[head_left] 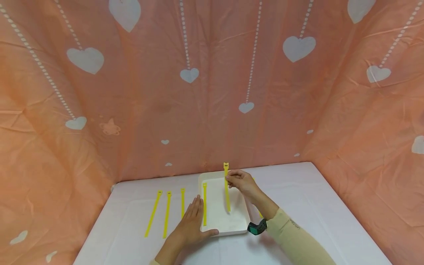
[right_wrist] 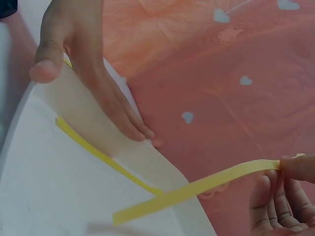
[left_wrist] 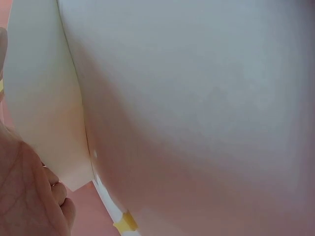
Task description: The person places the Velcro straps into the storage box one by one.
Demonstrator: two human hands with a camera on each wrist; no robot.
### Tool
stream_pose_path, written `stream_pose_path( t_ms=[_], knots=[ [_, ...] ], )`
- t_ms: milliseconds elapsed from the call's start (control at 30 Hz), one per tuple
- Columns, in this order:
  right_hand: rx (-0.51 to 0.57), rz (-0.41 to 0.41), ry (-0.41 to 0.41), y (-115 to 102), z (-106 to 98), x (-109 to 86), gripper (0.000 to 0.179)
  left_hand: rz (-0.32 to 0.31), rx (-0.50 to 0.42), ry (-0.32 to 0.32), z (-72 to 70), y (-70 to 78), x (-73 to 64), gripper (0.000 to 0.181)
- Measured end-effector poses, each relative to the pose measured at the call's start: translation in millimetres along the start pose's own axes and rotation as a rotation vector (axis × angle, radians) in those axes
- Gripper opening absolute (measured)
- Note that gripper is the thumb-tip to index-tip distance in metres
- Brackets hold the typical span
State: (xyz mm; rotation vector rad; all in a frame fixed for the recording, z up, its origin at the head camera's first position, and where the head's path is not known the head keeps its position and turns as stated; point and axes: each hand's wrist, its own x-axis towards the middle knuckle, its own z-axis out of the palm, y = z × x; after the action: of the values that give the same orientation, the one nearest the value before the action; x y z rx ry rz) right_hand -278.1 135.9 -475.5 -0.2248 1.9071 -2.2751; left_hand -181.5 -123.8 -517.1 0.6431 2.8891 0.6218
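Observation:
My right hand [head_left: 245,186] pinches a yellow cable tie [head_left: 227,200], its slotted head pointing up, between thumb and fingers over the white tray [head_left: 228,233]. In the right wrist view the held tie [right_wrist: 197,189] slants down, its free end over the tray floor. Another yellow tie [head_left: 204,206] lies lengthwise inside the tray along its left side. With fingers straight, my left hand [head_left: 191,224] rests against the tray's left wall, thumb at the front rim. The left wrist view shows part of that palm [left_wrist: 29,191] beside the pale tray wall [left_wrist: 47,98].
Left of the tray, three yellow ties [head_left: 153,213] lie spaced apart on the white tabletop [head_left: 122,221]; my left hand partly covers the nearest. Another yellow strip [head_left: 260,214] shows beyond my right forearm. A pink curtain [head_left: 205,129] with white hearts surrounds the table's back and sides.

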Motion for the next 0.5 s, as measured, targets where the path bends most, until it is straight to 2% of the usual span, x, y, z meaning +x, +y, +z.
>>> stream_pose_path(
  t_ms=[200, 500],
  knots=[
    [0.014, 0.009, 0.001, 7, 9, 3.6, 0.013, 0.015, 0.005, 0.004, 1.1, -0.6, 1.4, 0.127],
    [-0.003, 0.026, 0.014, 16, 22, 9.4, 0.019, -0.004, 0.009, -0.018, -0.6, 0.1, 1.8, 0.127]
  ],
)
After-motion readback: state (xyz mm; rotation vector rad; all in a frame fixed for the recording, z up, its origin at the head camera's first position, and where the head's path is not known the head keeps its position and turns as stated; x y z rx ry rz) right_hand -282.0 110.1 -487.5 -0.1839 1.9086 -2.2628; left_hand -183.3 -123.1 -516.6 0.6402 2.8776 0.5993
